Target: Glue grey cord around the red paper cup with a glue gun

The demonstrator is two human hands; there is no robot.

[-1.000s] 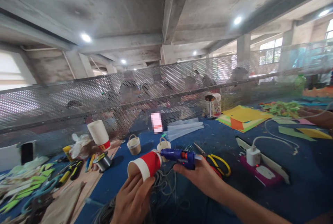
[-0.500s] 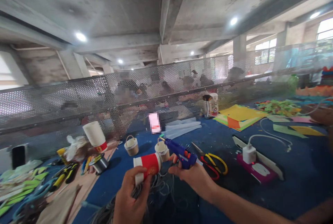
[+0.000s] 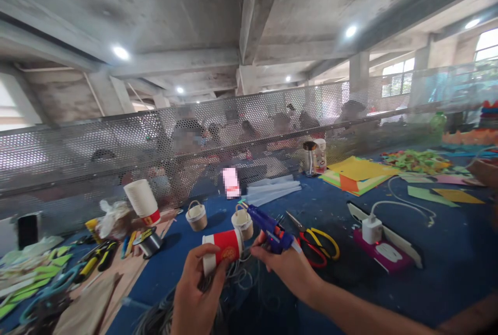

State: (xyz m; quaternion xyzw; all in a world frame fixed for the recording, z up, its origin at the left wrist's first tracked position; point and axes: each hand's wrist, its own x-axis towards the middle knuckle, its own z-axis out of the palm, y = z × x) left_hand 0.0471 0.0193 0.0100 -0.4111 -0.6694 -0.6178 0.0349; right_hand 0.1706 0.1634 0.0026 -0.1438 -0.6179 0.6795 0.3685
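My left hand (image 3: 200,278) grips a red and white paper cup (image 3: 225,247) that lies on its side in the fingers. In my right hand (image 3: 286,267) is a blue hot glue gun (image 3: 272,228), its nozzle pointing up and left, above and to the right of the cup. Just behind the cup stands a small beige bucket with a loop handle (image 3: 243,224), partly hidden by the cup and the glue gun. A second such bucket (image 3: 196,217) stands to its left. Grey wire (image 3: 239,278) lies in loose loops below the cup.
Red and yellow handled scissors (image 3: 319,244) lie right of my right hand. Farther right is a purple power bank-like box with a white plug (image 3: 385,252). Left are a stack of paper cups (image 3: 140,197), a wire spool (image 3: 149,243) and pliers (image 3: 91,267). A perforated metal screen (image 3: 163,143) runs behind.
The cup in my left hand has shifted slightly right and turned a little, showing more of its gold emblem. My right hand and the glue gun have barely moved.
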